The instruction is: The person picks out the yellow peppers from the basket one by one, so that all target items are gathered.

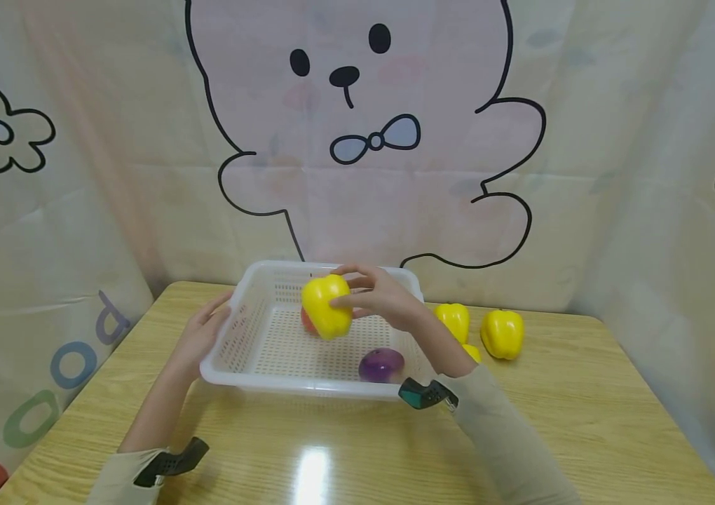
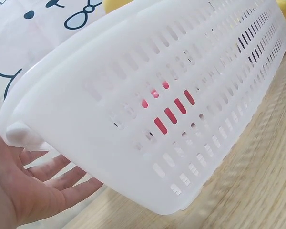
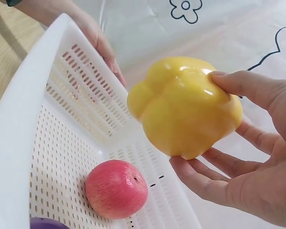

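Observation:
My right hand (image 1: 385, 298) pinches a glossy yellow bell pepper (image 1: 327, 306) between thumb and fingertips, above the inside of a white plastic basket (image 1: 313, 386). In the right wrist view, the fingers (image 3: 200, 183) support the pepper from below while the thumb lies on its top. My left hand (image 1: 200, 340) rests against the outside of the basket's left end, its fingers (image 2: 47, 169) extended below the rim. A red apple (image 3: 117, 188) lies on the perforated basket floor, mostly hidden behind the pepper in the head view. Nearer the front wall sits a shiny purple oval item (image 1: 381, 365).
Right of the basket stand yellow bell peppers, one (image 1: 502, 334) apart and another (image 1: 453, 321) close to the basket; part of a third (image 1: 472, 353) shows behind my right forearm. The wooden table (image 1: 256, 449) ends at a printed curtain (image 1: 357, 210) behind the basket.

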`<state>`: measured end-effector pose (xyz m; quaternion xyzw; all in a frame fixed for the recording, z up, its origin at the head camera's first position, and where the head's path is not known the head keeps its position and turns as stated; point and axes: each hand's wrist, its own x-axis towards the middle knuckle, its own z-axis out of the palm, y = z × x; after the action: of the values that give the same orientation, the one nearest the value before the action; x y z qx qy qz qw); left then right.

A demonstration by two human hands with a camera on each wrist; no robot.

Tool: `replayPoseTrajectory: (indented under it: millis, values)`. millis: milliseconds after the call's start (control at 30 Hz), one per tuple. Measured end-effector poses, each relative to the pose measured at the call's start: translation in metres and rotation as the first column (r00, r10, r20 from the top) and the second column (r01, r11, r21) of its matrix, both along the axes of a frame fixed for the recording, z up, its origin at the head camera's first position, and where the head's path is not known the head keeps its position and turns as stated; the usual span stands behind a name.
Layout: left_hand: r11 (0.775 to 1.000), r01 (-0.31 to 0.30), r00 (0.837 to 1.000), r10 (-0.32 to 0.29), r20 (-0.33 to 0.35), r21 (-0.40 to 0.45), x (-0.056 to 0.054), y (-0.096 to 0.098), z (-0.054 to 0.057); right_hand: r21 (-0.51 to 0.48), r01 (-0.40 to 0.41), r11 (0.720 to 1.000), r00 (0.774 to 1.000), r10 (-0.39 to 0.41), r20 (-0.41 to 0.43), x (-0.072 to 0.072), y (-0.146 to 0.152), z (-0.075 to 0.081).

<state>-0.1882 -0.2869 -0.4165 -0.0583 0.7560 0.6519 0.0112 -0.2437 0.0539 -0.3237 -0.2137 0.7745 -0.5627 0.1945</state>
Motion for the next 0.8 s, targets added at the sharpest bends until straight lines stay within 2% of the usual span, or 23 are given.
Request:
replayPoseTrajectory:
  millis: [567, 800]
  values:
    - [1.0, 0.005, 1.0, -0.005, -0.005, 0.009, 0.0, 0.0, 0.0, -0.045, -0.02, 0.999, 0.999, 0.019, -0.033, 0.011, 0.025, 0.003]
    - [1.0, 0.005, 1.0, -0.005, -0.009, 0.0, 0.0, -0.001, -0.001, -0.044, -0.027, 0.999, 0.997, 0.023, -0.073, 0.017, 0.037, 0.005]
